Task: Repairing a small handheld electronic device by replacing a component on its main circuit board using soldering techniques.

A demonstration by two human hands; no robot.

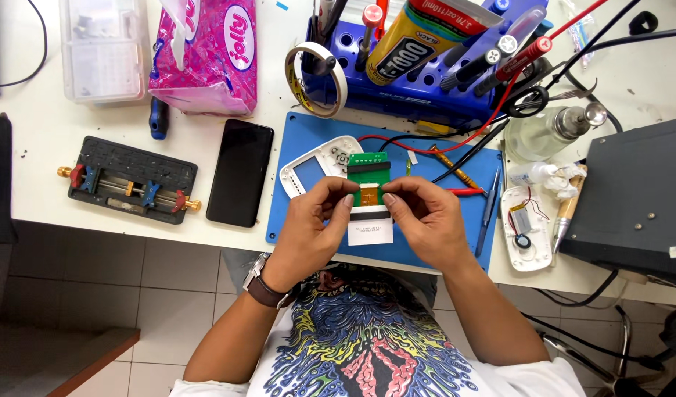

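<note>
At the centre of the frame, over the blue work mat [308, 132], a small green circuit board [369, 167] is held up between both hands, with an orange flex ribbon [369, 194] folding down from it to a flat display panel [369, 225], dark along its top edge and white below. The left hand [312, 229] is closed in a pinch on the left side of this assembly, thumb and forefinger meeting at the ribbon; the right hand [426, 220] pinches the right side in the same way.

Judging by how things lie, the device is already apart: its white front shell [314, 170] with a bluish window rests on the mat just left of the board, and the white back shell [527, 229], carrying a small battery and a round black part on thin wires, lies at the right edge of the mat. Board and display are free of both shells but joined to each other by the ribbon; neither shell has anything refitted.

Blue tweezers [488, 209] lie beside the right hand. A black phone [240, 172] and a black clamp jig [131, 180] sit to the left on the tabletop [29, 147], and a blue tool rack [397, 88] stands along the top.
</note>
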